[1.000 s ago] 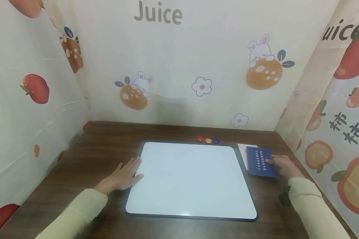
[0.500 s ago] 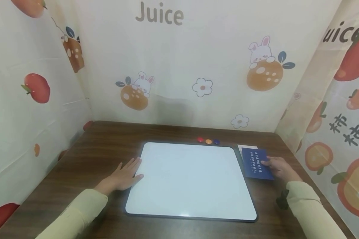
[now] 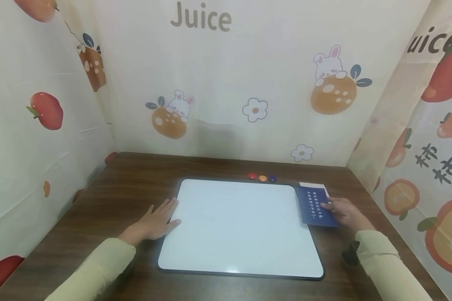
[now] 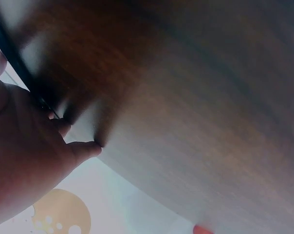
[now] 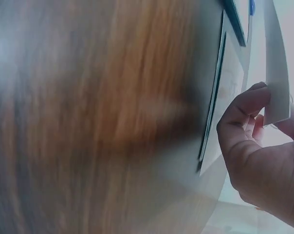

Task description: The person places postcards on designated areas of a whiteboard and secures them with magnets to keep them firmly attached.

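Note:
A whiteboard (image 3: 237,230) with a dark frame lies flat on the table. My left hand (image 3: 152,221) rests on its left edge, fingers extended, the thumb over the white surface. In my right hand (image 3: 348,213) a blue card (image 3: 313,209) with white writing is pinched by its right edge. The card hangs above the table and overlaps the board's right edge in the head view. Its pale underside (image 5: 277,73) shows in the right wrist view. Beneath it lies a white card (image 3: 312,184), mostly covered in the head view; its stack (image 5: 225,92) shows in the right wrist view.
Behind the board, a red magnet (image 3: 252,176), an orange one (image 3: 263,178) and a dark blue one (image 3: 273,178) sit in a row on the brown wooden table (image 3: 143,175). Printed cloth walls (image 3: 218,83) enclose the table at the back and both sides.
My right hand has moved left with the blue card, from above the white card to the board's right edge, uncovering part of the white card's right side. The left hand has stayed put.

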Available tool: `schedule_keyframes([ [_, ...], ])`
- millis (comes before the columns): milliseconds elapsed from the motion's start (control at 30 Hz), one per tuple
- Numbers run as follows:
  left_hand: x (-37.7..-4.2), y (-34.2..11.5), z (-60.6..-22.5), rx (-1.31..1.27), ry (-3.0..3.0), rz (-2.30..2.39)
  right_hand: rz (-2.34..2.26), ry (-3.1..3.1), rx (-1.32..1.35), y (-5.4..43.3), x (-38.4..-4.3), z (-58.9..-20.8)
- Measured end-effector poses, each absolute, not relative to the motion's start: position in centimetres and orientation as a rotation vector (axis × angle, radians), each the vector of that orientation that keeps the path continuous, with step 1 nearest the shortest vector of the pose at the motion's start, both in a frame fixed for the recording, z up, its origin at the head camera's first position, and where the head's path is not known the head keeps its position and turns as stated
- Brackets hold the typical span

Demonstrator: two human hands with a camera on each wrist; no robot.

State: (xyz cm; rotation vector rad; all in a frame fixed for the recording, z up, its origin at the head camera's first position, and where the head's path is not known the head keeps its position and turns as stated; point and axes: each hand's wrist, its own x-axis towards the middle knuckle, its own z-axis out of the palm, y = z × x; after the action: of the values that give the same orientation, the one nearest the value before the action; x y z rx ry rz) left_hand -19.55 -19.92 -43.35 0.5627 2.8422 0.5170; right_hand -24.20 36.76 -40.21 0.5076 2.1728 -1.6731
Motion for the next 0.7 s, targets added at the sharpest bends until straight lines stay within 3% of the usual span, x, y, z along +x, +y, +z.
schedule_keyframes([
  [700, -19.5, -20.0, -43.2, 0.567, 2.846, 0.507, -1.723, 2.12, 0.485, 33.8, -23.6, -40.7],
])
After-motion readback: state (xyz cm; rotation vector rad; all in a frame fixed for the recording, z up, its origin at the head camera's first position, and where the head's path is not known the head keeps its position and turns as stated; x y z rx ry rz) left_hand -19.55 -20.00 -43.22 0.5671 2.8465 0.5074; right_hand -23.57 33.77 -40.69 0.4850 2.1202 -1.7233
